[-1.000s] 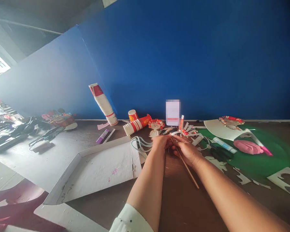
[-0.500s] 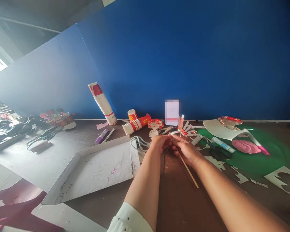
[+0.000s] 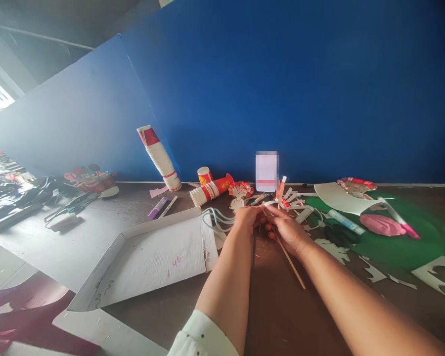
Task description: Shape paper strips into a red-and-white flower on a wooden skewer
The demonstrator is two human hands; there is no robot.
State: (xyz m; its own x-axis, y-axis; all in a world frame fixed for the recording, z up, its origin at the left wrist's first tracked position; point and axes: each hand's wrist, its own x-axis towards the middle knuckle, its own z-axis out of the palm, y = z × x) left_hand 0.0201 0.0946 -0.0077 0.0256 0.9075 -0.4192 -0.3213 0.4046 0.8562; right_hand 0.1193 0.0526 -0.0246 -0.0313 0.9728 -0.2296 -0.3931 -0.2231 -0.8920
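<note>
Cups [image 3: 158,158] nest in a stack; right hand [image 3: 286,228] grips a stick [image 3: 292,265].

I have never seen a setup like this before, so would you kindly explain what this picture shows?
There is no machine here: these are a person's bare hands, seen from a camera worn on the head that looks forward and down.

The right hand grips a thin wooden stick. The left hand meets it near the stick's upper end; exactly what its fingers pinch is hidden. Just beyond are red-and-white paper strips.

On the dark table, a white cardboard tray lies left of the hands. Behind are stacked paper cups and a paper cutout figure; to the right lies a pink oval piece.
</note>
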